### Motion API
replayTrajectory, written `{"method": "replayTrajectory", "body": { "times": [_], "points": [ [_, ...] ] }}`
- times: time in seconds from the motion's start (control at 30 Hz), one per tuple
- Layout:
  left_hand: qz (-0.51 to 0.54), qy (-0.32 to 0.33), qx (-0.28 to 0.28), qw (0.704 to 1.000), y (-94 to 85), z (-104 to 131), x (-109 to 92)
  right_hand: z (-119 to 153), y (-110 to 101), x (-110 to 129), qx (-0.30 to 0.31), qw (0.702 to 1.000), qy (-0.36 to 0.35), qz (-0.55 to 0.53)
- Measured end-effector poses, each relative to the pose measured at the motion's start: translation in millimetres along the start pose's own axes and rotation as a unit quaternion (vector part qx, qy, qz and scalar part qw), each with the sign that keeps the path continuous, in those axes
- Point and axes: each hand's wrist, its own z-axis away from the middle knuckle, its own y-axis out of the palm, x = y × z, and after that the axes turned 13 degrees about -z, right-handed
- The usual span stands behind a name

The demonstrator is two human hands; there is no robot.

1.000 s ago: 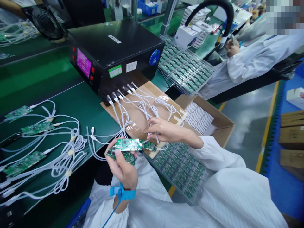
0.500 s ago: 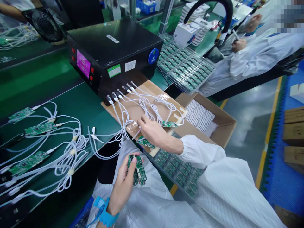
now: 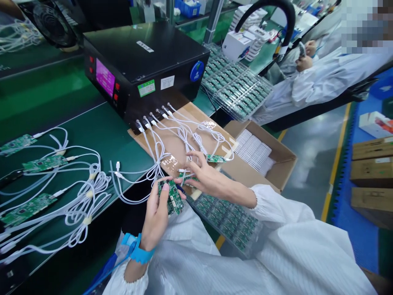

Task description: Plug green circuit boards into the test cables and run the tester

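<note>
My left hand (image 3: 158, 213) is closed around a couple of green circuit boards (image 3: 172, 198), its thumb pressing on their top face. Just beyond, my right hand (image 3: 204, 174) has its thumb and fingers bent around a white cable (image 3: 183, 176) with a small plug end. The fingertips reach close to the boards in my left hand. Partly hidden behind the right hand, another green board lies at the cardboard's edge. Past the right fingers, a circuit board (image 3: 216, 158) rests on the cardboard (image 3: 175, 145), joined to a white cable.
A black box with a pink screen (image 3: 144, 61) feeds several white cables. Wired boards (image 3: 29, 209) and bundled cables lie at left. Trays of boards (image 3: 227, 221) stand below and behind (image 3: 239, 86). An open carton (image 3: 281, 164) holds white pieces. A co-worker's hands (image 3: 305, 57) are at upper right.
My left hand has risen with the boards toward my right hand. My right hand has shifted right, with its fingers lifted more apart. The view has moved slightly.
</note>
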Motion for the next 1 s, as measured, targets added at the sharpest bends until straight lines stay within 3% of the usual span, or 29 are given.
{"method": "replayTrajectory", "body": {
  "times": [0.13,0.3,0.4,0.6,0.73,0.9,1.0],
  "points": [
    [-0.024,0.036,0.061,0.997,4.8,-7,-4,11,-6,2,-0.018,0.998,0.020,0.055],
    [-0.086,0.067,0.002,0.994,4.1,-16,-8,19,-26,8,0.068,0.992,-0.024,0.108],
    [-0.101,0.075,-0.002,0.992,5.8,-20,-9,19,-38,11,0.095,0.990,-0.059,0.088],
    [-0.133,0.136,0.070,0.979,26.0,-29,-5,9,-39,6,0.103,0.993,-0.053,-0.021],
    [-0.149,0.165,0.035,0.974,36.4,-36,0,2,-34,0,0.099,0.993,-0.055,-0.043],
    [-0.129,0.177,-0.013,0.976,36.5,-39,4,4,-45,-3,0.083,0.981,-0.124,-0.123],
    [-0.085,0.157,-0.014,0.984,36.0,-37,1,13,-45,0,0.037,0.990,-0.133,-0.017]
  ]
}}
